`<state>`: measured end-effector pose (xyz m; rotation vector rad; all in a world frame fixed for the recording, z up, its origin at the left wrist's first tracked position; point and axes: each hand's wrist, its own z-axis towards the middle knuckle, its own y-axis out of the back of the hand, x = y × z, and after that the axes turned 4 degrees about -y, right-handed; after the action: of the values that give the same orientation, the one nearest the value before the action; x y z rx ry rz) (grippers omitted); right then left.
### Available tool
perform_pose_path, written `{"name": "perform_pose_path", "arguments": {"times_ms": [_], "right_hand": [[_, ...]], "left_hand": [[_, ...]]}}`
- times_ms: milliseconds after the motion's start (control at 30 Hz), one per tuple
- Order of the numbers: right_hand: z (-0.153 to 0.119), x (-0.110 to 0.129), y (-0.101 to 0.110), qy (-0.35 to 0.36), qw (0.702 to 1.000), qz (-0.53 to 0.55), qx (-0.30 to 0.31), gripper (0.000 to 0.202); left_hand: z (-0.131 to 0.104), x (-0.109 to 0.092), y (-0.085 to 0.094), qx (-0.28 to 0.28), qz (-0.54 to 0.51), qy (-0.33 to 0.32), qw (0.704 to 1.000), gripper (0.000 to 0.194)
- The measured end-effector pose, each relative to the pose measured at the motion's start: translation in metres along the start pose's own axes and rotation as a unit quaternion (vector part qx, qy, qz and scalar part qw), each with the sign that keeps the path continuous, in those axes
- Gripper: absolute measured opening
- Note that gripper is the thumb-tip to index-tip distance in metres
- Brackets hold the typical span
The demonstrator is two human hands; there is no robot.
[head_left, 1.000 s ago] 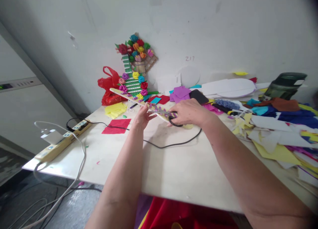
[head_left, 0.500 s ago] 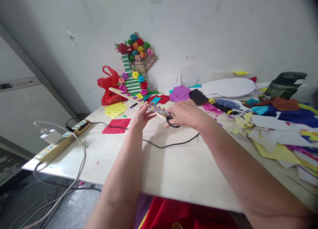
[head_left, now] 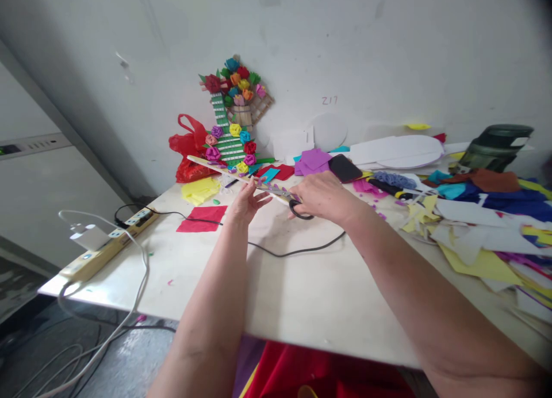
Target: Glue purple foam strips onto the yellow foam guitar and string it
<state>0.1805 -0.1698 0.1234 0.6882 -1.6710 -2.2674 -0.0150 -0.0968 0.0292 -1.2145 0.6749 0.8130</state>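
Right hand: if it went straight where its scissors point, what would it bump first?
Probably the left hand: the scissors in the right hand point towards those fingers. The pale strip is close too, and depth is unclear.

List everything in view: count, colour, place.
table: one, whitish, centre
strip: one, pale with purple, at hands
scissors: one, black-handled, at right hand
flower craft: one, multicoloured, against wall
bag: one, red, back left
power strip: one, cream, left
charger: one, white, on power strip
cables: several, black and white, mostly left
bottle: one, dark green, back right
papers: many, mixed colours, mostly right
left hand: one, bare, on strip
right hand: one, bare, on scissors
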Motion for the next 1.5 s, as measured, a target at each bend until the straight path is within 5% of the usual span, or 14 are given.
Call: {"name": "perform_pose_path", "arguments": {"times_ms": [667,1500], "right_hand": [[0.0015,-0.0008,-0.0046,0.015,1.0,-0.004,-0.027,0.037],[0.002,0.006,-0.0044,-0.015,1.0,0.022,0.012,0.048]], "left_hand": [[-0.0012,0.0006,-0.0023,0.0,0.007,-0.006,1.0,0.041],[-0.0015,0.0021,-0.0062,0.014,0.026,-0.001,1.0,0.052]]}}
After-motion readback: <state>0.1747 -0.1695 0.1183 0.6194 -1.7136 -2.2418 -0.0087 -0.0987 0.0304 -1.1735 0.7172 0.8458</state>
